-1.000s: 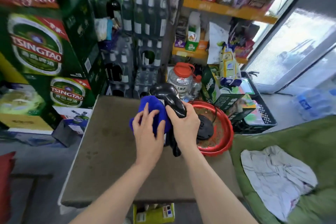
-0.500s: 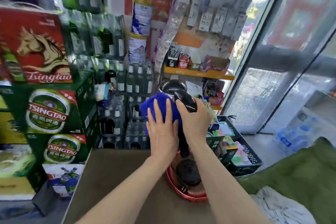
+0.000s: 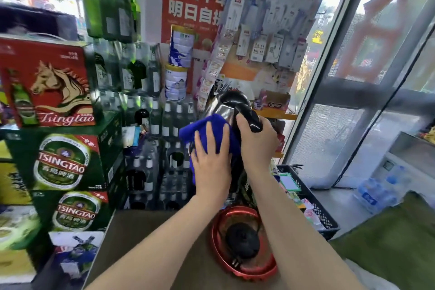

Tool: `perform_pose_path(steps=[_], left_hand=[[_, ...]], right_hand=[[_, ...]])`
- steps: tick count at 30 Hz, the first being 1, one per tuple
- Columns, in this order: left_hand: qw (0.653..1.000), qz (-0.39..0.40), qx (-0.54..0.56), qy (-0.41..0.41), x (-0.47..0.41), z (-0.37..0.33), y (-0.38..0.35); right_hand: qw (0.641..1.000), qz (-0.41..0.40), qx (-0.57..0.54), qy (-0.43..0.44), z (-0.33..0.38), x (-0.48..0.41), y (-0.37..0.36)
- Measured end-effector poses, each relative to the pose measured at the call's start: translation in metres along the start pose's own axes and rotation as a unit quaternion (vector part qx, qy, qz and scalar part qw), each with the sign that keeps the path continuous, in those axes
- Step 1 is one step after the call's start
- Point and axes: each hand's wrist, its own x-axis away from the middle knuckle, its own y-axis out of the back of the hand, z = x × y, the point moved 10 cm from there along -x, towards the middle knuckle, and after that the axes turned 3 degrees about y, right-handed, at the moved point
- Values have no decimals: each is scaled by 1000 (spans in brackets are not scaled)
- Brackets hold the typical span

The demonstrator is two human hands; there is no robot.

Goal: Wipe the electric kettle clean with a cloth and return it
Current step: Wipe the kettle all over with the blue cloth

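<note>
Holding kettle [image 3: 226, 108] upright by its handle in curled right grip [image 3: 257, 145], pressing cloth [image 3: 200, 126] to its left side with flat-spread left grip [image 3: 211, 162], base [image 3: 242, 240] well below.

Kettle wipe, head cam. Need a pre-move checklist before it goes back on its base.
1. Right hand grips the handle of the kettle: ok.
2. Left hand presses the cloth flat on the kettle wall: ok.
3. Kettle wiped all round: cannot tell, far side hidden.
4. Base sits in the red tray on the table, with nothing on top of it: ok.
5. Kettle seated on base: not ok, it is held in the air above the table.
</note>
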Motion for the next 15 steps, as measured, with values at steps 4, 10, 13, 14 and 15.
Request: perform_pose_path(steps=[4, 10, 13, 14, 15], left_hand=[[999, -29, -33, -26, -32, -7, 18], [980, -14, 150, 126, -74, 28, 31], [948, 12, 256, 190, -57, 55, 14], [948, 21, 257, 188, -45, 55, 9], [959, 30, 227, 166, -33, 48, 6]], right_hand=[[1000, -3, -18, -1, 7, -2, 4], [999, 32, 20, -2, 8, -8, -7], [998, 44, 38, 17, 10, -15, -7], [998, 46, 38, 20, 10, -17, -7], [998, 45, 36, 21, 10, -20, -6]])
